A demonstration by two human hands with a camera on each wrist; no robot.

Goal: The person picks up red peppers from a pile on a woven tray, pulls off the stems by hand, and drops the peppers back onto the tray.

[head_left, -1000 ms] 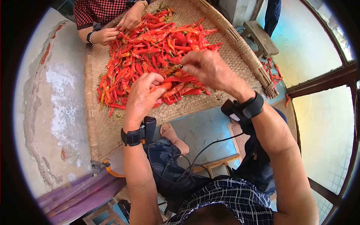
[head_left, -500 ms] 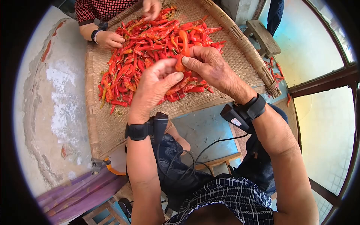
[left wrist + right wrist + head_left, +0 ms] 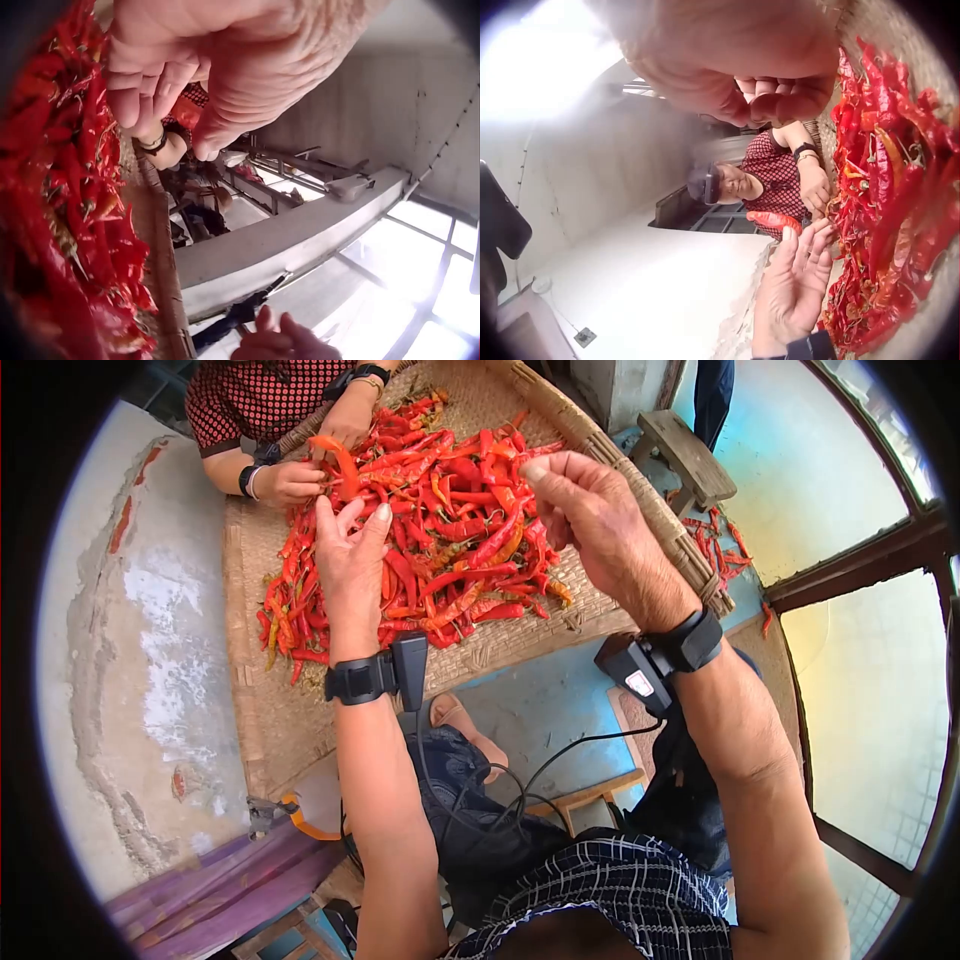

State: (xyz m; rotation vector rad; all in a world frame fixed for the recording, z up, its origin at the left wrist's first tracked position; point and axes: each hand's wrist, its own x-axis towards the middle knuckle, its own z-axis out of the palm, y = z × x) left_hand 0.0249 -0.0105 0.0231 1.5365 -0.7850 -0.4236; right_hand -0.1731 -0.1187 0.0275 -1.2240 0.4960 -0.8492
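My left hand (image 3: 350, 565) reaches over the heap of red chili peppers (image 3: 460, 550), fingers stretched and thumb apart. One orange-red chili pepper (image 3: 343, 465) shows just beyond its fingertips, near the other person's hands; the right wrist view has this chili pepper (image 3: 775, 220) at the tips of my left hand (image 3: 791, 292). Above the heap's right side is my right hand (image 3: 600, 510), fingers curled and thumb tip against the forefinger. In the right wrist view the right hand (image 3: 780, 97) shows nothing between its fingertips.
Across the heap, another person's hands (image 3: 290, 482) work among the peppers. The woven tray (image 3: 285, 720) has a raised rim along the right. A wooden bench (image 3: 690, 455) and spilled chilies (image 3: 715, 550) lie beyond it. Cables (image 3: 520, 790) hang over my lap.
Both hands met at an orange-red chili pepper half a second ago; now they are apart. The left hand has moved left and opened, with the pepper beyond its fingertips. The right hand has drawn rightward.
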